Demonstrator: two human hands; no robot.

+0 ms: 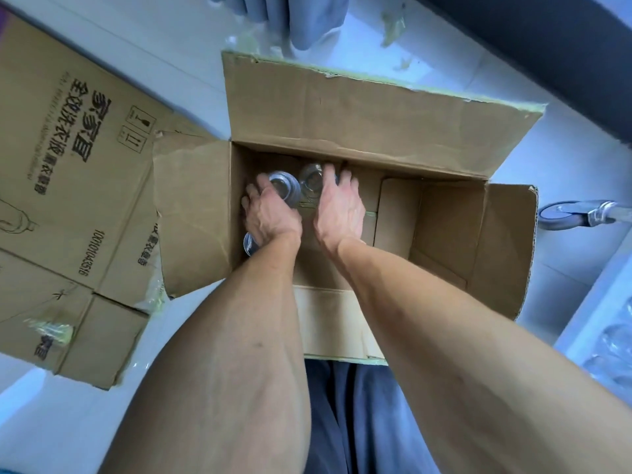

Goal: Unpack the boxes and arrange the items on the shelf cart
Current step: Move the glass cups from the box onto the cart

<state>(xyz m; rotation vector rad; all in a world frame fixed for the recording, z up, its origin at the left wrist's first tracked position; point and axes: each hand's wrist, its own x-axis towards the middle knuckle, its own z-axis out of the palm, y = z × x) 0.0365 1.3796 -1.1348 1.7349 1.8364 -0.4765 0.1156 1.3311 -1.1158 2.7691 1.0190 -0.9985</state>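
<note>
Pale floor (glossy), daylit.

Both hands reach down into the open cardboard box on the floor, the left hand curled around a glass jar, the right hand upon another jar.

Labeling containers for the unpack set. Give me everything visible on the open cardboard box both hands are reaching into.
The open cardboard box is plain brown corrugated board standing on a pale floor, its four top flaps folded outward, edges torn with tape remnants. Inside, most of its bottom is bare; clear glass jars sit in the far left corner. The left hand and right hand reach in at the jars. A flattened printed carton lies against its left flap.
</note>
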